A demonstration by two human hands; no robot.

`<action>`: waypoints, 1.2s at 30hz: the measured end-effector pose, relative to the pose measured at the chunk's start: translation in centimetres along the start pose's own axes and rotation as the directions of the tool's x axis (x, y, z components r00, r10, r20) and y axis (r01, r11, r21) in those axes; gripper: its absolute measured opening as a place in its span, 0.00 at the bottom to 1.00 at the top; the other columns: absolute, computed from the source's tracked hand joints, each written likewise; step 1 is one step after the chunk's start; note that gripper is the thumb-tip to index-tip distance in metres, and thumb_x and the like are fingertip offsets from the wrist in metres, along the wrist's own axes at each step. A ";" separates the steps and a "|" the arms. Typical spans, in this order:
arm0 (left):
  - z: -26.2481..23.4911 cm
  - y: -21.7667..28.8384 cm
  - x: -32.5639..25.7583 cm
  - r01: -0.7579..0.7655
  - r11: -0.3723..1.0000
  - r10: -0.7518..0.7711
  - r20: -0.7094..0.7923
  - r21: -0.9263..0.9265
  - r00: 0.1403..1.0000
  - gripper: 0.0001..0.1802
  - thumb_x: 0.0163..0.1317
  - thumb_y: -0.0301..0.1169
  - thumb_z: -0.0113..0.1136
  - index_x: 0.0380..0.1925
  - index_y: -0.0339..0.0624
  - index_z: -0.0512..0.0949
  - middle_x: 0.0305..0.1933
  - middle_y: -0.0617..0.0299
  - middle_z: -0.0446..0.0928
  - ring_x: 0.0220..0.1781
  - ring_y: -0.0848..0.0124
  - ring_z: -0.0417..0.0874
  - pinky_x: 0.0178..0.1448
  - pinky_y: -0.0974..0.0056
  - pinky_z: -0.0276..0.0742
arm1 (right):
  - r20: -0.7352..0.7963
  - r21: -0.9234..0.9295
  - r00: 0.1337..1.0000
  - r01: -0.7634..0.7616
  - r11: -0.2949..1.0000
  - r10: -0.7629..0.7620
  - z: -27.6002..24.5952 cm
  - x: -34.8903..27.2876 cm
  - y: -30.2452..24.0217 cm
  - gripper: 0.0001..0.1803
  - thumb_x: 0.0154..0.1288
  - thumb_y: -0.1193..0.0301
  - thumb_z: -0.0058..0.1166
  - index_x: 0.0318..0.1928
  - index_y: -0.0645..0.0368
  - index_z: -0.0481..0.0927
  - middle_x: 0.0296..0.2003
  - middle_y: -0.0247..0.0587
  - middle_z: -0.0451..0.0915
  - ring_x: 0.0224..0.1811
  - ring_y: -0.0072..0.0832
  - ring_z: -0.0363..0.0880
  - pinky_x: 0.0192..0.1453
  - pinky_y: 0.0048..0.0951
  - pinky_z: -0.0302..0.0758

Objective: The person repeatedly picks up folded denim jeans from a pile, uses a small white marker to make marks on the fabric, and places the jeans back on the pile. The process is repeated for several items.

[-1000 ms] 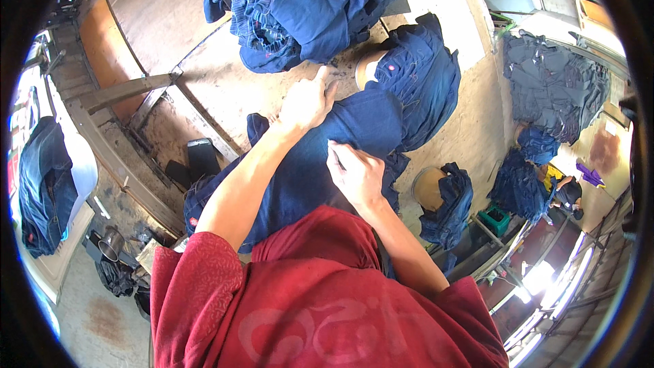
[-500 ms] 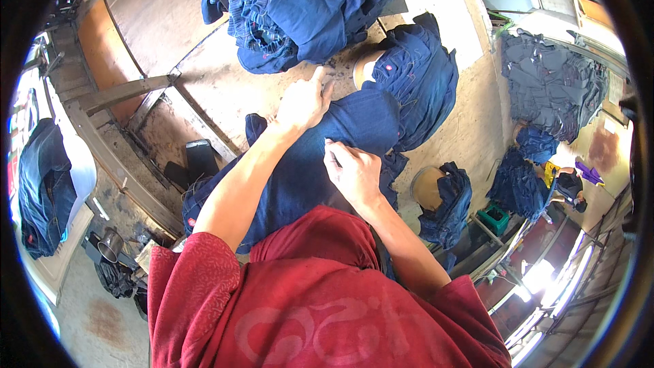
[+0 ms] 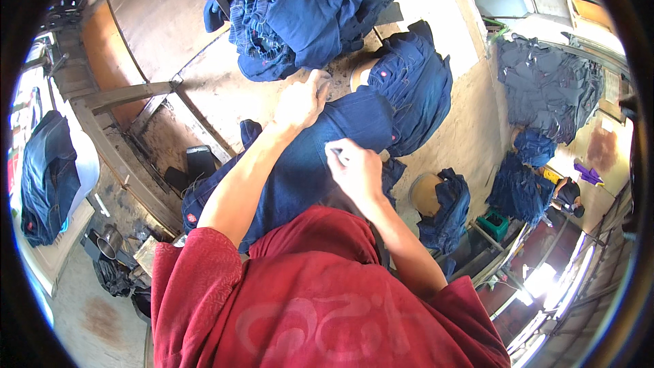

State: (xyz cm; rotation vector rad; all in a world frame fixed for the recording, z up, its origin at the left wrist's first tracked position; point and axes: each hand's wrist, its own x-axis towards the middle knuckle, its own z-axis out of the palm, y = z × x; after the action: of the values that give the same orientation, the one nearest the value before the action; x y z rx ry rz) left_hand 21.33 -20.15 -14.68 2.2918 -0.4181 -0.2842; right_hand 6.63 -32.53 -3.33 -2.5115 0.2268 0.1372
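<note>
A pair of dark blue jeans (image 3: 289, 180) lies stretched out before me, with one leg reaching up to the right. Over its far edge I hold my left hand (image 3: 304, 101) with the fingers curled; whatever is between them is hidden. My right hand (image 3: 357, 172) is pinched closed just above the middle of the denim. A small pale bit shows at its fingertips, too small to name. Beyond the leg's end, more jeans (image 3: 415, 85) hang over a rounded support.
A big heap of jeans (image 3: 317, 10) stands ahead on the table. Dark grey garments (image 3: 548, 85) are piled at the far right, near a person (image 3: 567, 194). Another garment (image 3: 443, 208) drapes over a round stool at right. A wooden frame (image 3: 129, 99) lies at left.
My left hand's outstretched index finger has curled in. My right hand has turned slightly, still pinched over the denim. The jeans stay in nearly the same place.
</note>
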 end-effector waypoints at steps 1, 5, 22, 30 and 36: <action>-0.5 0.4 0.0 -0.025 1.000 0.025 0.013 -0.009 1.000 0.18 0.77 0.44 0.66 0.59 0.50 0.80 0.27 0.44 0.86 0.31 0.45 0.90 0.39 0.43 0.86 | 0.010 0.176 0.991 -0.132 0.975 0.133 -0.9 -0.3 0.8 0.09 0.79 0.64 0.66 0.42 0.56 0.86 0.25 0.36 0.88 0.24 0.24 0.87 0.28 0.31 0.80; -5.1 1.7 -2.6 0.029 1.000 -0.029 -0.022 0.002 0.999 0.19 0.74 0.46 0.70 0.56 0.48 0.84 0.38 0.46 0.89 0.37 0.50 0.92 0.44 0.47 0.87 | -0.090 0.612 0.841 -0.376 0.696 0.534 -4.3 -0.9 5.8 0.21 0.81 0.50 0.65 0.53 0.54 0.80 0.27 0.25 0.74 0.26 0.14 0.75 0.28 0.26 0.75; -13.5 1.0 -25.9 0.014 0.930 0.036 -0.130 0.367 0.991 0.24 0.68 0.42 0.75 0.63 0.54 0.88 0.69 0.62 0.82 0.71 0.55 0.79 0.77 0.47 0.69 | 0.139 0.646 0.505 -0.698 0.308 0.852 -2.4 10.4 25.3 0.25 0.66 0.52 0.81 0.31 0.49 0.75 0.19 0.26 0.65 0.16 0.21 0.62 0.19 0.33 0.61; -13.3 -2.3 -18.0 0.107 0.993 -0.103 -0.077 0.051 0.992 0.21 0.67 0.46 0.77 0.48 0.39 0.90 0.47 0.49 0.90 0.54 0.51 0.92 0.61 0.51 0.86 | -0.129 0.180 0.979 -0.132 0.975 0.156 -5.3 2.6 11.5 0.11 0.87 0.64 0.56 0.55 0.59 0.77 0.35 0.40 0.84 0.32 0.29 0.81 0.38 0.36 0.79; -14.4 -5.6 -15.4 0.041 0.997 -0.049 0.121 0.073 0.991 0.21 0.68 0.44 0.76 0.44 0.34 0.89 0.45 0.50 0.88 0.45 0.47 0.91 0.51 0.52 0.87 | -0.161 0.188 0.954 0.281 0.941 -0.253 4.0 -4.9 -7.7 0.12 0.73 0.75 0.67 0.55 0.56 0.87 0.36 0.42 0.92 0.31 0.39 0.91 0.35 0.37 0.87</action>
State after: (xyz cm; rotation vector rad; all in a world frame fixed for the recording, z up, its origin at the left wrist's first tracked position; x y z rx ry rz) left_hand 13.02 -1.18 -7.93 2.3624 -0.4451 -0.4413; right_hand 3.12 -23.35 -1.48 -2.3148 -0.0476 -0.1605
